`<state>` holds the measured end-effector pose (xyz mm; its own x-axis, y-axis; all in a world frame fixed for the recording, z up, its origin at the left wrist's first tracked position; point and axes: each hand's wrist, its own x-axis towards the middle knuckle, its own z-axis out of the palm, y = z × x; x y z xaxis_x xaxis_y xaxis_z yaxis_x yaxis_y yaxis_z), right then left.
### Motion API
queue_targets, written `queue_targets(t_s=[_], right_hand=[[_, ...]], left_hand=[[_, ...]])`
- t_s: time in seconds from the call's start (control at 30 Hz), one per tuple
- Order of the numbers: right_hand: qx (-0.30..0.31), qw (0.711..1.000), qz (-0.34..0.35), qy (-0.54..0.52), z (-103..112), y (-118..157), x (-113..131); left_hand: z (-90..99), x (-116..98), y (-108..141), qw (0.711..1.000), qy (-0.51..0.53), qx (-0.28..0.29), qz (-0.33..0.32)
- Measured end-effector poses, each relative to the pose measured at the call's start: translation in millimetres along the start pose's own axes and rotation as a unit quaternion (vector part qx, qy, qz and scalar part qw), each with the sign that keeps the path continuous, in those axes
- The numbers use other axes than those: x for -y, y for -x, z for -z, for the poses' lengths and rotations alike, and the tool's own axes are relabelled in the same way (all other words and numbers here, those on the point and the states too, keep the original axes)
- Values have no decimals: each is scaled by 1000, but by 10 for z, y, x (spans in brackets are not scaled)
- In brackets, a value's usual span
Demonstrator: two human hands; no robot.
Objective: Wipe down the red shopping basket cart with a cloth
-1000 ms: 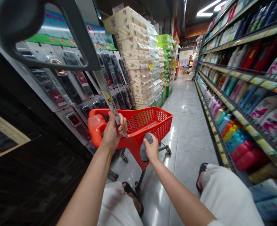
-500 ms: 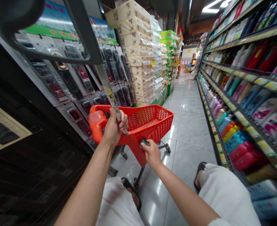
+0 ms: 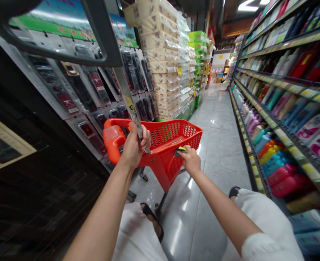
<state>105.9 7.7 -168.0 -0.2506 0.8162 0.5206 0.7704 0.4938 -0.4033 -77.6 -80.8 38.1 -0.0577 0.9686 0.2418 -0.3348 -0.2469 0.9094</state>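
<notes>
**While the left hand (image 3: 135, 148) grips a metal bar (image 3: 129, 101), the right hand (image 3: 192, 161) has a pad (image 3: 180, 150) at the side of a red cart (image 3: 158, 168)**

Where the view begins, white trousers (image 3: 257, 210) spread to either side. Ahead of them the left hand is closed, wrapped right round the bar just over the cart's rim. A little farther off, the right hand is partly closed, pinching the grey-and-yellow pad at the cart's perforated side, close to the rim; whether pad and cart touch is hard to tell. As a judgement, the work is underway: the pad is in hand and in position, not put down, but which surfaces are finished or left does not show. Compared with half a second ago, the pad sits higher and farther along the side, with more yellow showing, while the left hand's hold is unchanged. Beyond the cart come hanging packs (image 3: 134, 69), then stacked cream packs (image 3: 162, 59); shelves (image 3: 297, 152) run away along the right.
</notes>
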Motion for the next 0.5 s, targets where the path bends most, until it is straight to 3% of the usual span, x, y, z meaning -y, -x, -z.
queue_targets(t_s=[0.07,0.17,0.33,0.43,0.5], right_hand=[[-41,995,-83,-26,-58,-45,-17],[-62,985,-137,-81,-227,55,117],[-13,985,-91,-145,-568,558,466],[19,973,-77,-217,-757,866,463],[-7,953,-133,-273,-859,975,363]], left_hand=[[-4,0,-1,1000,2,-4,1],[-8,0,-13,1000,7,-12,2],[-11,-4,-62,1000,12,-25,4],[-9,-5,-86,1000,11,-26,-2],[-5,-3,-93,1000,8,-21,-9]])
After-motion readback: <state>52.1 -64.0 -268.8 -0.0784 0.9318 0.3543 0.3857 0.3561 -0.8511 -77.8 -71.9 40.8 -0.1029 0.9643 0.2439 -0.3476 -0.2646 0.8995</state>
